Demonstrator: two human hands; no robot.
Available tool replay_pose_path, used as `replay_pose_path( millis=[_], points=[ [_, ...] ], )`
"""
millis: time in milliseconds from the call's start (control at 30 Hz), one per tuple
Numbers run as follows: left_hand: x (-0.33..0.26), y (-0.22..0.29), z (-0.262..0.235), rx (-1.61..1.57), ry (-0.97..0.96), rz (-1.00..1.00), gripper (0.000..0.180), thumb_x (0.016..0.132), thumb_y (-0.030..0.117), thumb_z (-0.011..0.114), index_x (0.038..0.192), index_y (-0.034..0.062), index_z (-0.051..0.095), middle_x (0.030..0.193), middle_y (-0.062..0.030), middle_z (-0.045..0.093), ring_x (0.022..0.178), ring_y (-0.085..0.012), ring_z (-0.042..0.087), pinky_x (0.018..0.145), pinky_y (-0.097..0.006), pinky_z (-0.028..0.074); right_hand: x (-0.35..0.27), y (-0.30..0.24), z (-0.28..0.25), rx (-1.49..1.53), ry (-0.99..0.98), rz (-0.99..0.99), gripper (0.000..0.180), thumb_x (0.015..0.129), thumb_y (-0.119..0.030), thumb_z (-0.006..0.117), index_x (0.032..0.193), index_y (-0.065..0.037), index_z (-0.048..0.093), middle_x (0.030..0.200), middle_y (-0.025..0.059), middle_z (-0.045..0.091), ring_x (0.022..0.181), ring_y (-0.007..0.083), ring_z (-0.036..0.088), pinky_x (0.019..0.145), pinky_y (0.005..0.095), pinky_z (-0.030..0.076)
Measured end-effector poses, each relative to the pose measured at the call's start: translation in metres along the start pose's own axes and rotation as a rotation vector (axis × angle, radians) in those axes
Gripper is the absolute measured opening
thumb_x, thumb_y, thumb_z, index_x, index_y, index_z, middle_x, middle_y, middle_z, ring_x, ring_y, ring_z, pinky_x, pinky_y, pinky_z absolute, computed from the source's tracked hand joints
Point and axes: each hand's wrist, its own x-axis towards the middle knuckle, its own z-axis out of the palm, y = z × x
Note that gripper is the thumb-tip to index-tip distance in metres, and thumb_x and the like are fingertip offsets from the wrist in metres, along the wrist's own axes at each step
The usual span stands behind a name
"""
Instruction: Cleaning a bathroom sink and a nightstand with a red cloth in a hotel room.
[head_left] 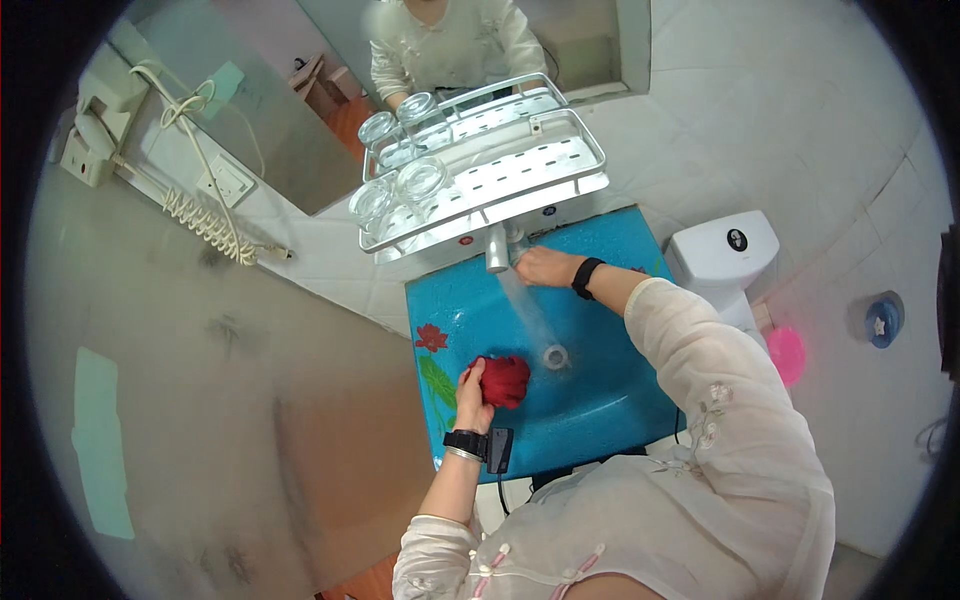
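Note:
My left hand [472, 402] is closed around a bunched dark red cloth [504, 382], held over the left part of a blue washbasin [610, 250]. Past the drain [555, 357], my right hand [547, 267] reaches to the back of the basin, beside a silver faucet [497, 250]. Its fingers are curled at the faucet's handle, and their tips are partly hidden. A stream of water [528, 312] runs from the spout down toward the drain, to the right of the cloth.
Above the faucet, a white metal shelf [530, 165] holds clear glass jars [422, 180] below a mirror [470, 50]. A white toilet tank [725, 250] and a pink basin [787, 356] are to the right. A coiled cord [205, 220] hangs at the left wall.

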Motion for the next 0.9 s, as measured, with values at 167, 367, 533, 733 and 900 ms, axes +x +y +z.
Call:
replay_pose_path(
  millis=[167,367,533,733,900],
  points=[
    [0.001,-0.002,0.007,-0.006,-0.013,-0.004,0.033,0.08,0.017,0.064,0.105,0.0074,0.044,0.099,-0.0091,0.055,0.091,-0.0225,0.056,0.078,-0.04,0.049,0.006,0.003,-0.006,0.02,-0.01,0.096,0.025,0.081,-0.022,0.055,0.079,0.001,0.062,0.074,0.0199,0.06,0.075,0.0342,0.059,0.07,0.042,0.047],
    [0.004,-0.003,0.014,-0.028,-0.052,-0.013,0.035,0.079,0.017,0.064,0.107,0.0075,0.044,0.1,-0.0082,0.055,0.09,-0.022,0.056,0.078,-0.04,0.049,0.01,0.009,-0.004,0.05,-0.012,0.051,0.028,0.082,-0.026,0.054,0.079,0.001,0.062,0.075,0.0208,0.06,0.076,0.0346,0.059,0.071,0.0422,0.046],
    [-0.002,0.004,0.032,0.002,-0.057,-0.016,0.036,0.08,0.018,0.064,0.108,0.0073,0.044,0.102,-0.0077,0.055,0.092,-0.0212,0.056,0.079,-0.039,0.048,-0.001,0.007,0.011,0.223,0.172,0.138,0.033,0.082,-0.032,0.055,0.085,0.0,0.061,0.076,0.0199,0.061,0.077,0.0346,0.059,0.068,0.0432,0.046],
    [0.003,0.018,0.076,-0.017,-0.171,0.081,0.032,0.083,0.024,0.06,0.107,0.0075,0.047,0.1,-0.005,0.056,0.091,-0.0181,0.056,0.08,-0.034,0.047,-0.044,-0.039,0.056,1.055,0.215,0.987,0.044,0.081,-0.047,0.055,0.1,-0.007,0.058,0.083,0.0128,0.062,0.084,0.0273,0.06,0.071,0.0374,0.045],
    [0.031,0.011,0.081,-0.01,-0.156,0.062,0.034,0.083,0.023,0.061,0.109,0.007,0.046,0.101,-0.005,0.056,0.092,-0.0185,0.056,0.079,-0.033,0.048,-0.05,-0.052,0.059,1.801,0.185,0.749,0.042,0.08,-0.045,0.058,0.102,-0.009,0.058,0.088,0.0021,0.061,0.082,0.0151,0.056,0.07,0.03,0.044]
  ],
)
